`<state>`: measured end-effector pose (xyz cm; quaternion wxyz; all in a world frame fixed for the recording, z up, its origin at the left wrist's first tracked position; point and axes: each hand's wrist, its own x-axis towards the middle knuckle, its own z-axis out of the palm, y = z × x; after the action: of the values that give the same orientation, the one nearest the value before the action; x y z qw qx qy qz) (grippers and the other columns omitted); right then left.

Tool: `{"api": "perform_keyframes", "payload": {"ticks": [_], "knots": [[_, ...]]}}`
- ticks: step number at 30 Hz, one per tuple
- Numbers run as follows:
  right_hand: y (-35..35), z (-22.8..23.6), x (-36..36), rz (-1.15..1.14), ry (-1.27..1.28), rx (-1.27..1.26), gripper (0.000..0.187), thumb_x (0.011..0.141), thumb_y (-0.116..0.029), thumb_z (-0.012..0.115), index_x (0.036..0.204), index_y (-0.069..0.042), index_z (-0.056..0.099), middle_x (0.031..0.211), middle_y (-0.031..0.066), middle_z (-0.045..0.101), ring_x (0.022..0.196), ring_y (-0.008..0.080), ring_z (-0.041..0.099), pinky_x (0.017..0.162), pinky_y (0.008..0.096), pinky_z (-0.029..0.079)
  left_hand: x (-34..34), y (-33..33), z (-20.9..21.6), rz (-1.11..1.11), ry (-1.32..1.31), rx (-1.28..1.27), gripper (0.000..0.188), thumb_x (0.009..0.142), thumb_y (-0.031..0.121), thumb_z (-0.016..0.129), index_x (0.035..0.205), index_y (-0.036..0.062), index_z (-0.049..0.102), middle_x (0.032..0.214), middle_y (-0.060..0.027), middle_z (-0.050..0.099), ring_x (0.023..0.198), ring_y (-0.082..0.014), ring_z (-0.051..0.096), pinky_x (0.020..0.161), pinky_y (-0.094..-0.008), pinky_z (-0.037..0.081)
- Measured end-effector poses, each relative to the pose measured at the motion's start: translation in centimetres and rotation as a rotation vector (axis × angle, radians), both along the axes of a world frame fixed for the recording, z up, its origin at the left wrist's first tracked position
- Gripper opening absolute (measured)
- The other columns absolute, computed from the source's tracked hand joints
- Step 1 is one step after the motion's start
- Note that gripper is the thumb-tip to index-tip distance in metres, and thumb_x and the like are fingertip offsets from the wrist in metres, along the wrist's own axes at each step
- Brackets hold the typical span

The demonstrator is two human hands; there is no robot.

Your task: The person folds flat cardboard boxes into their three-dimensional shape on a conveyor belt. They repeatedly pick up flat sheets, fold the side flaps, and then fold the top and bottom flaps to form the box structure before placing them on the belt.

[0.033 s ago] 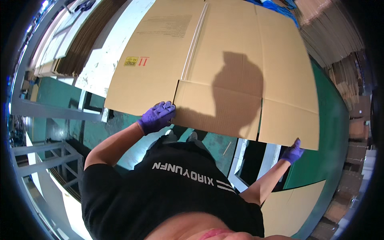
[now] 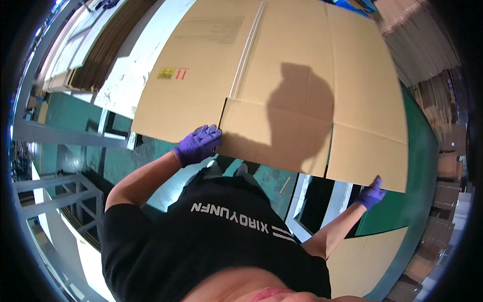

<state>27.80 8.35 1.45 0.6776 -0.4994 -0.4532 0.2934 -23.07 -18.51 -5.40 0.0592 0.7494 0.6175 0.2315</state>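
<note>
A large flat brown cardboard sheet [image 2: 297,45] with creases and slots spans the view in front of me. It bears a small yellow label, red arrow marks and a pale strip lengthwise. My left hand [image 2: 197,145], in a purple glove, is closed on the near edge beside a slot, fingers on top. Its thumb is mostly hidden. At the near right corner, my right hand [image 2: 371,194], also purple-gloved, grips the edge with the thumb on top and the other fingers largely underneath. A dark shadow falls across the sheet's middle.
A white-topped table [image 2: 132,75] on the left bears a stack of cardboard [image 2: 100,58]. More stacked cardboard [image 2: 420,43] stands at the far right. A grey metal frame [image 2: 65,194] is at my left, and another cardboard piece [image 2: 370,259] lies near my right arm. Blue material shows at the far edge.
The sheet's right side has shifted slightly right and toward me, together with my right hand. My left hand has stayed almost in place.
</note>
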Motion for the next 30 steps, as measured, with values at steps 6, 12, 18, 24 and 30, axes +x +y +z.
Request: {"api": "perform_keyframes", "payload": {"ticks": [6,12,18,24,30], "knots": [[-9.8,7.5,-14.8,0.278,-0.463,0.075,0.03,0.082,0.0,0.062,0.111,0.005,0.055,0.096,0.0149,0.063,0.085,0.0208,0.061,0.071,0.0328,0.052,-0.4,-1.2,-0.5,-0.009,0.019,0.12,0.031,0.069,0.015,0.068,0.096,0.0068,0.057,0.1,-0.0124,0.051,0.097,-0.0317,0.054,0.084,-0.0402,0.046],[-14.9,-6.7,-27.6,0.779,-1.46,0.526,0.018,0.089,-0.013,0.053,0.101,-0.002,0.06,0.119,0.0169,0.059,0.112,0.0375,0.055,0.097,0.0457,0.044,-0.7,-0.5,-1.1,-0.006,-0.14,0.089,0.043,0.068,0.02,0.07,0.106,0.0073,0.057,0.105,-0.0109,0.057,0.101,-0.0313,0.057,0.089,-0.0396,0.046],[-14.2,-8.1,-27.2,0.821,-1.483,0.443,0.016,0.09,-0.015,0.051,0.102,-0.006,0.056,0.125,0.0129,0.054,0.116,0.0349,0.051,0.098,0.0471,0.043,-1.2,-0.4,-2.2,-0.015,-0.196,0.222,0.048,0.061,0.02,0.074,0.104,0.0063,0.058,0.114,-0.0131,0.059,0.107,-0.0317,0.057,0.094,-0.0415,0.046],[-10.9,-1.4,-26.6,1.358,-1.137,0.008,0.05,0.065,-0.02,0.078,0.111,-0.01,0.06,0.13,0.0146,0.052,0.124,0.0351,0.046,0.106,0.0464,0.036,-0.9,-0.5,-1.1,0.063,-0.242,0.115,0.06,0.064,0.024,0.075,0.118,0.0073,0.055,0.122,-0.014,0.056,0.111,-0.0313,0.057,0.096,-0.042,0.046],[5.9,-8.2,-18.5,0.377,-0.772,-0.424,0.067,0.082,-0.026,0.071,0.132,0.01,0.042,0.131,0.0209,0.05,0.121,0.0258,0.049,0.101,0.0335,0.039,-2.9,0.4,-0.5,-0.108,-0.081,-0.009,0.05,0.07,0.025,0.069,0.114,0.0064,0.057,0.119,-0.0128,0.056,0.104,-0.0287,0.058,0.09,-0.0393,0.048]]}}
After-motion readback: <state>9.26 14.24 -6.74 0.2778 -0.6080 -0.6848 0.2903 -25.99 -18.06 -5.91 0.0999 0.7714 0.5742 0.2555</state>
